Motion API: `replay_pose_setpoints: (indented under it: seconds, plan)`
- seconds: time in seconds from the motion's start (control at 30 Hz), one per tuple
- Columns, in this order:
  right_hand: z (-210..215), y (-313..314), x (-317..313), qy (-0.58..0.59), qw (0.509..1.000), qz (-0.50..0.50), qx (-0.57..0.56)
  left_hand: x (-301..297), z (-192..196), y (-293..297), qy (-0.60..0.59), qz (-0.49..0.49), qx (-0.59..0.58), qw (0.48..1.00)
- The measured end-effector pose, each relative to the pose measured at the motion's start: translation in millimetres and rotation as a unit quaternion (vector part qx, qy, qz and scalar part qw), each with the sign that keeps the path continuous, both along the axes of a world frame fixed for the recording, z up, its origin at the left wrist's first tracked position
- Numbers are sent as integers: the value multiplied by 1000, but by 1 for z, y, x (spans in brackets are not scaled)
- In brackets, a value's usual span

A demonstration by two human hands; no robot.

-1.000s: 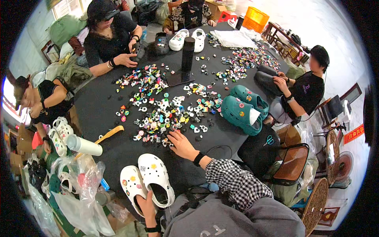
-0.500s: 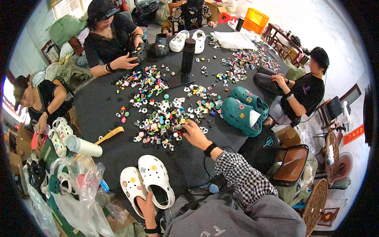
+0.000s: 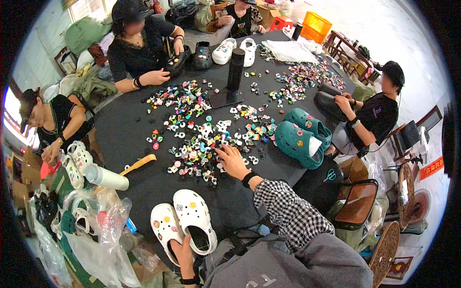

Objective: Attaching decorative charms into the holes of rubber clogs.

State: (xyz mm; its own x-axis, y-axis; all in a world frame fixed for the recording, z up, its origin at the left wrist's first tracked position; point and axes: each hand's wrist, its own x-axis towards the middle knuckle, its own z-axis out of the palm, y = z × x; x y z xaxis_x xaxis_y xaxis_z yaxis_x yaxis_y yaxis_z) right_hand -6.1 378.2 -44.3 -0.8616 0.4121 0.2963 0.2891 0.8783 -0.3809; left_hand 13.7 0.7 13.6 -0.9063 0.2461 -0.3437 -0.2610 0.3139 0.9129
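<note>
There's the red banner (image 3: 431,166) bearing characters, pale lettering (image 3: 267,280) across the grey top (image 3: 300,263), one letter on a charm (image 3: 198,173)!

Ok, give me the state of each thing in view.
Left hand: holding the near white clogs at the heel end
Right hand: fingers at the charm pile; whether gripping one, cannot tell
Near white clogs: side by side, charms fitted in both
Charm pile: loose, spread over the table
Teal clogs: side by side, charms fitted, white piece in one opening
Black bottle: upright
Tan stick: lying, partly behind the pale bottle
</note>
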Motion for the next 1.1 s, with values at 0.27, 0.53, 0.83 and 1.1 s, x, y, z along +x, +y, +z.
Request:
replay_pose_setpoints:
  seconds: [0.27,0.53,0.83,1.1]
  plan:
    - [12,-5,12,6,1000,29,-9,0,-1,1,-10,13,36,999]
    - [27,16,15,57,995,32,-75,-1,10,6,-21,18,20,999]
    - [15,99,-35,104,992,-71,-34,0,15,10,-38,27,-38,998]
    - [3,118,-71,35,991,-129,-31,6,-16,-9,-66,41,-26,997]
